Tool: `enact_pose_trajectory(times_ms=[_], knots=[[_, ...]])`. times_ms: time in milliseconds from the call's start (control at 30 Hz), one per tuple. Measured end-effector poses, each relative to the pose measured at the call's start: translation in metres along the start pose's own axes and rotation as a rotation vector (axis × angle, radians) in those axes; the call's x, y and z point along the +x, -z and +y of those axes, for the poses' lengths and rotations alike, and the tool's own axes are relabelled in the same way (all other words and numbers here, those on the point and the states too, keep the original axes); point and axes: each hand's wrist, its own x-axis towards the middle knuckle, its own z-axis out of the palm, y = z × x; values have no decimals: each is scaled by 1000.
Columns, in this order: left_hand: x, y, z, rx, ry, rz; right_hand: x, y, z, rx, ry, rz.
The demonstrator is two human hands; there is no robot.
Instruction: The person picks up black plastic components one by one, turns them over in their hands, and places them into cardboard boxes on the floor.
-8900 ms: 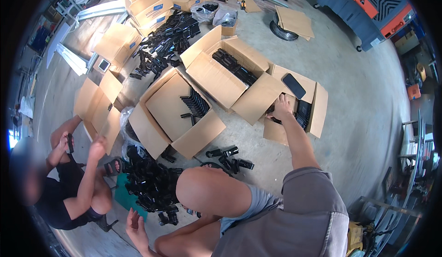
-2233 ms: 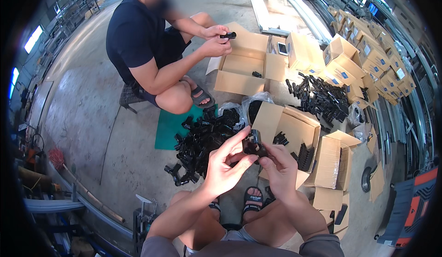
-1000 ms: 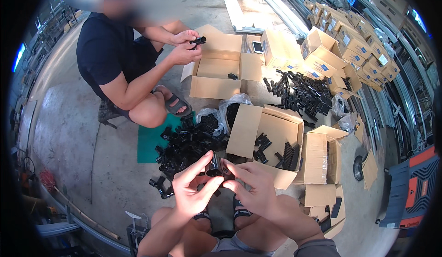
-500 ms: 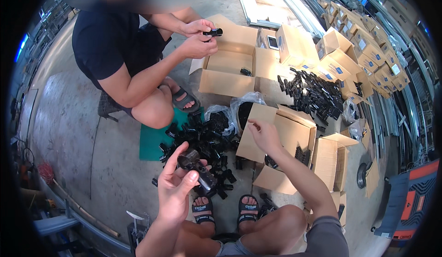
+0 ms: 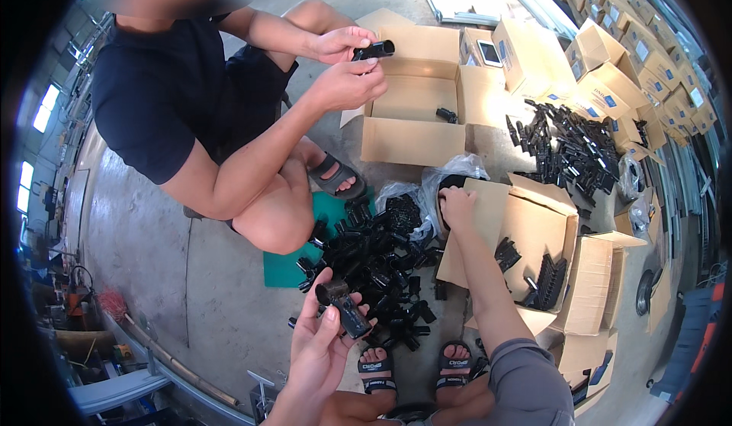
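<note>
A glossy black tee-shaped pipe fitting (image 5: 352, 318) rests in my left hand (image 5: 320, 342), the thumb pressed on its side and the fingers curled behind it. My right hand (image 5: 457, 207) reaches forward to the mouth of a plastic-lined container (image 5: 454, 180) with dark contents. Its fingertips dip in there and are hidden, so their grip cannot be made out. Between my hands a heap of similar black fittings (image 5: 381, 273) lies partly on a green mat (image 5: 284, 267). Beside the heap sits a clear bag of small black parts (image 5: 404, 216).
Opposite me, a seated person (image 5: 168, 113) holds a black fitting (image 5: 374, 51) over an open carton (image 5: 408, 142). Right of my arm stands another carton (image 5: 537, 208) with black parts inside. Beyond it lie a pile of black pieces (image 5: 568, 147) and stacked boxes (image 5: 648, 52).
My right hand has moved from above the carton flap to the lined container's mouth. The left hand still holds the fitting. The whole view has shifted, with the scene now further right.
</note>
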Motion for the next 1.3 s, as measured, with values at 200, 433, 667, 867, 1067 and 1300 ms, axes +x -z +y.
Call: enact_pose_trajectory(times_ms=[200, 433, 667, 867, 1067, 1300], knots=[[10, 3, 0, -33, 59, 13, 11, 5, 0, 78, 30, 219], [6, 6, 2, -83, 21, -155, -16, 96, -49, 881, -105, 154], [-13, -7, 1, -68, -55, -263, -134, 298, -144, 1430, 0, -347], [-36, -18, -10, -54, -99, -411, -198, 364, -158, 1402, 173, -289], [-64, -29, -19, -34, -127, -527, -239, 399, -161, 974, 316, -15], [-87, -43, -29, 132, -259, -626, -273, 405, -159, 1052, 201, 124]])
